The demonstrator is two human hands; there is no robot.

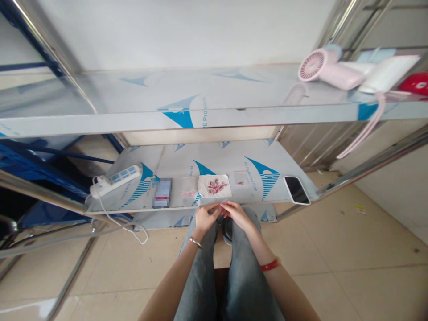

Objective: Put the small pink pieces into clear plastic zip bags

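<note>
My left hand point(206, 217) and my right hand point(236, 214) meet at the fingertips just in front of the lower shelf's edge, above my knees. The fingers of both are pinched together; whatever sits between them is too small to make out. Right behind them, a white cloth point(205, 182) lies on the shelf with a pile of small pink and red beads point(217, 186) on it. To its left is a clear bag point(189, 187) with pink pieces in it. A smaller clear bag point(240, 178) holding a few reddish bits lies to the right.
The lower shelf point(180, 160) also bears a power strip point(115, 180) with a hanging white cable, a blurred-screen phone point(162, 193) and a white-edged phone point(297, 190). On the upper shelf point(133, 100), a pink handheld fan point(331, 70) rests at the right, its strap dangling over the edge.
</note>
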